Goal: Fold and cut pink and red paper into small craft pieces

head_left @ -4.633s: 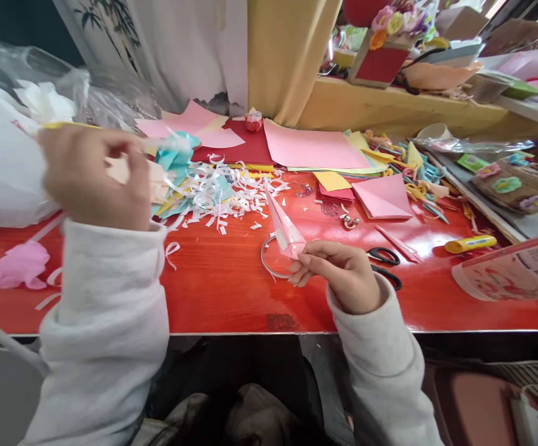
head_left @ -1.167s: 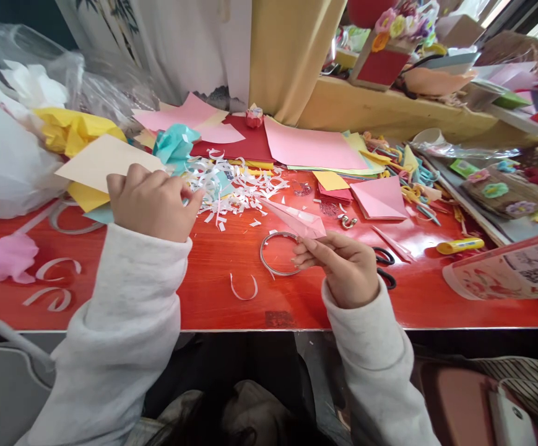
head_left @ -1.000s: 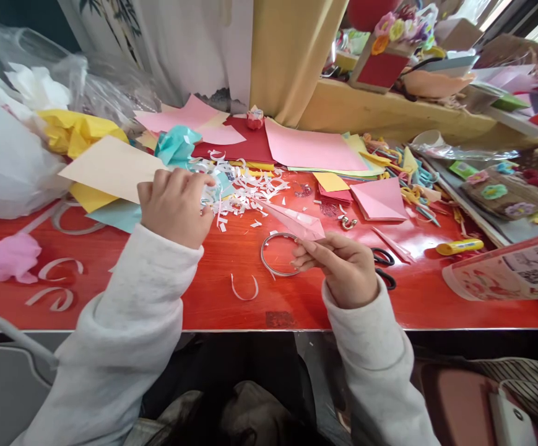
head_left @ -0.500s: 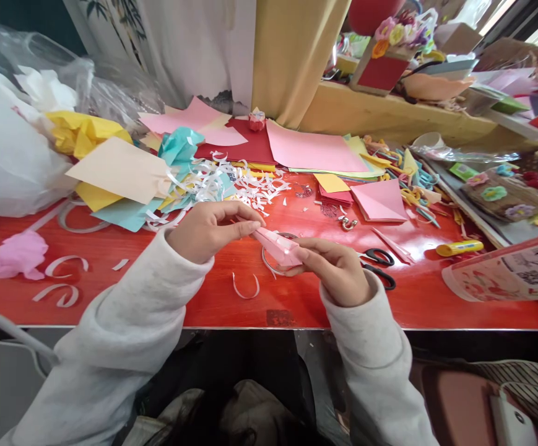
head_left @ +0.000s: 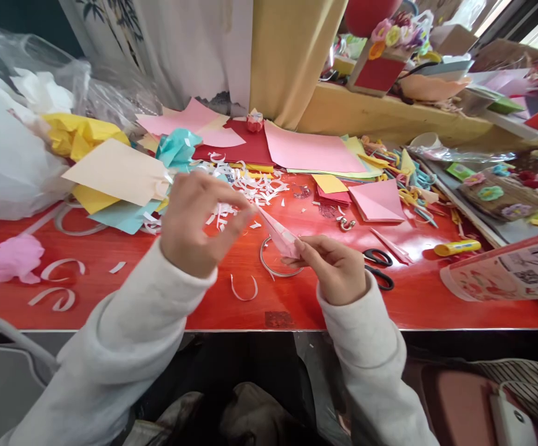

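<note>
A folded pink paper (head_left: 282, 232), narrow and pointed toward the upper left, is held above the table. My right hand (head_left: 338, 265) pinches its wider lower end between thumb and fingers. At the pointed end, my left hand (head_left: 199, 223) has its thumb and forefinger meeting at the tip; this hand is slightly blurred. Below the paper lies a thin metal ring (head_left: 273, 272), partly covered by it. A curled paper strip (head_left: 244, 298) rests nearer the table edge. Black-handled scissors (head_left: 380, 279) lie just right of my right hand, their blades hidden behind it.
White paper shreds (head_left: 262, 186) are heaped behind my left hand. Pink sheets (head_left: 312, 148) and a folded pink stack (head_left: 376, 201) lie farther back on the red table (head_left: 231, 316). A yellow glue stick (head_left: 457, 248) and a printed cup (head_left: 505, 266) are at right. Plastic bags (head_left: 13, 148) fill the left.
My left hand has risen and its wrist has turned, with the fingers now arched and only their tips at the paper's point. The paper tilts more steeply. My right hand keeps its pinch.
</note>
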{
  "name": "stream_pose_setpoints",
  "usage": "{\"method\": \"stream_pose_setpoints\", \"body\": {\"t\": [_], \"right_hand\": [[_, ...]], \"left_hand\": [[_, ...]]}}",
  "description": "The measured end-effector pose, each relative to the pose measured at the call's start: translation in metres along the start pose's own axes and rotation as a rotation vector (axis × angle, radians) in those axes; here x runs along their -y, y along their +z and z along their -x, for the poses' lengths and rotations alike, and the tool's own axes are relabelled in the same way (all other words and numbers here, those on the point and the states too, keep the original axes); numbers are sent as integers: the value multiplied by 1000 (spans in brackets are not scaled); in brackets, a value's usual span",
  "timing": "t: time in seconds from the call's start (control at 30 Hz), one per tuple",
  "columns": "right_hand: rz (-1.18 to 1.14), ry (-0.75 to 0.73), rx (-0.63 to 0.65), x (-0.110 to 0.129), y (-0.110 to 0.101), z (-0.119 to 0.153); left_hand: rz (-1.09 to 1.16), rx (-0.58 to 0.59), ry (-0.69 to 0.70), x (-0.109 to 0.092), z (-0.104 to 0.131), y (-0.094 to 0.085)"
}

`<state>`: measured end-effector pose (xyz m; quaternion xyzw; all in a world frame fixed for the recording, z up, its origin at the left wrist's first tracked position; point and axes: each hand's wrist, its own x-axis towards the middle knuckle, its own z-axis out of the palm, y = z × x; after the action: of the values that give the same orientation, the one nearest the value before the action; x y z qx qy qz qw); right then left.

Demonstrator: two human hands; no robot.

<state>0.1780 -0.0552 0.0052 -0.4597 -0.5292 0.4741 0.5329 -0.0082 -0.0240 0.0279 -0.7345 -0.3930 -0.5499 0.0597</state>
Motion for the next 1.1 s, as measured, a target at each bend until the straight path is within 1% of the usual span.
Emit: {"method": "stream_pose_setpoints", "body": {"t": [0.03, 0.07, 0.1, 0.13, 0.23, 0.3, 0.37, 0.47, 0.57, 0.7, 0.8, 0.97, 1.1], "right_hand": [[21, -24, -9, 0, 1, 0], [51, -49, -10, -1, 2, 1], [92, -78, -6, -2, 2, 1], [142, -113, -3, -2, 2, 1], [338, -265, -20, -4, 1, 0], [465, -365, -27, -5, 0, 0], [559, -433, -27, -4, -1, 0], [647, -503, -39, -3, -1, 1], [700, -575, -50, -2, 0, 1], [716, -678, -51, -5, 0, 0], [723, -751, -47, -5, -1, -2], [764, -791, -12, -3, 0, -2], [777, -820, -10, -4, -1, -1]], "left_hand": [[-93, 41, 145, -5, 3, 3], [-151, 89, 218, -9, 6, 7], [-187, 114, 266, -13, 9, 10], [-209, 130, 288, -15, 11, 14], [-268, 102, 356, -19, 15, 22], [-317, 83, 390, -19, 16, 24], [-345, 86, 408, -19, 17, 23], [-331, 118, 387, -20, 18, 22], [-261, 111, 322, -21, 19, 22], [-173, 149, 249, -21, 19, 24], [-141, 147, 226, -20, 19, 25], [-161, 180, 198, -20, 20, 25], [-162, 180, 174, -21, 20, 25]]}}
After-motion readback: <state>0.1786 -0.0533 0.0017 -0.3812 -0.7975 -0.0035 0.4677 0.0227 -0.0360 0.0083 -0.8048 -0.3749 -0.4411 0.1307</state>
